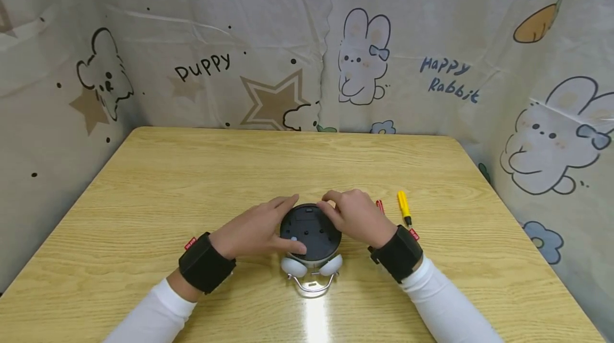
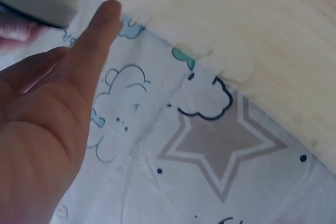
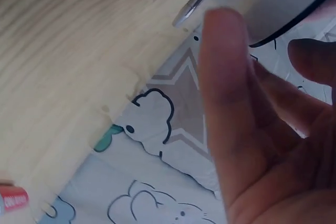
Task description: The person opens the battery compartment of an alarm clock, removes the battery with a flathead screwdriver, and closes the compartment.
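A twin-bell alarm clock [image 1: 314, 226] lies with its black back facing up, its white bells [image 1: 293, 267] and metal handle [image 1: 314, 290] toward the person. My left hand [image 1: 256, 229] holds its left side, the thumb lying over the black back and the fingers along the far side. At the far right of the rim, my right hand [image 1: 360, 218] grips the edge with bent fingers, thumb near the back. A short metal leg [image 3: 189, 9] sticks out from the pale clock body in the right wrist view. The clock's face is hidden.
Right of the right hand lies a yellow-handled screwdriver [image 1: 404, 207] with a dark collar. A red object [image 1: 380, 206] lies beside it, partly hidden by the hand. The wood-grain table [image 1: 192, 172] meets a printed cloth [image 1: 268, 39] at its back and sides.
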`<state>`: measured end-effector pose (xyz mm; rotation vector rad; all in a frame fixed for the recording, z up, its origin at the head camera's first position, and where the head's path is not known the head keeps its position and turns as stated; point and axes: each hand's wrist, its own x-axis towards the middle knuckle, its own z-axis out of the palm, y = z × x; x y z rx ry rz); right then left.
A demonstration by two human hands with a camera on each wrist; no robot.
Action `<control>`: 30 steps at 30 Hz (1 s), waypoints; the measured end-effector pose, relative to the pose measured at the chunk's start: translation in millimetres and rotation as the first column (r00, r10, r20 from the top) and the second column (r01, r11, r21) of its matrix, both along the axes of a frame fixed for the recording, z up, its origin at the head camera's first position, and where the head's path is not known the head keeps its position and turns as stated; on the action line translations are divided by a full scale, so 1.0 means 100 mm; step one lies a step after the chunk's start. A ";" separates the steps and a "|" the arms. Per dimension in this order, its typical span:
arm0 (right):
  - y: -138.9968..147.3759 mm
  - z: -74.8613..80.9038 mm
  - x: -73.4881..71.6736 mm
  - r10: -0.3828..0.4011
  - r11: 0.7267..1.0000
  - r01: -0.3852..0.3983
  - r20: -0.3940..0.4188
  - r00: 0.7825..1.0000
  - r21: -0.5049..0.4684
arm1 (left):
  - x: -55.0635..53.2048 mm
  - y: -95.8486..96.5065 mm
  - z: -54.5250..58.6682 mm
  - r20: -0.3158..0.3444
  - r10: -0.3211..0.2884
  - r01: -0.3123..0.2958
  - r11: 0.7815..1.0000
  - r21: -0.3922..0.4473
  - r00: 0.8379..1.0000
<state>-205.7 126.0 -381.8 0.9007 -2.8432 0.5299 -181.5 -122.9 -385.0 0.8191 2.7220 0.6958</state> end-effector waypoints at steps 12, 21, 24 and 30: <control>0.06 -0.07 -0.06 -0.071 0.997 0.075 0.416 0.907 0.007 | -0.12 -0.12 0.00 0.068 0.007 -0.007 1.000 -0.003 0.998; 0.10 -0.10 -0.07 0.014 0.994 0.052 0.593 0.805 -0.094 | -0.15 -0.14 -0.05 0.258 -0.066 0.039 0.993 0.111 0.964; 0.09 -0.11 -0.07 0.043 0.992 0.042 0.622 0.782 -0.122 | -0.16 -0.14 -0.06 0.323 -0.080 0.031 0.987 0.156 0.943; 0.07 -0.13 -0.08 0.057 0.989 0.049 0.658 0.751 -0.141 | -0.17 -0.14 -0.08 0.402 -0.092 -0.009 0.970 0.243 0.911</control>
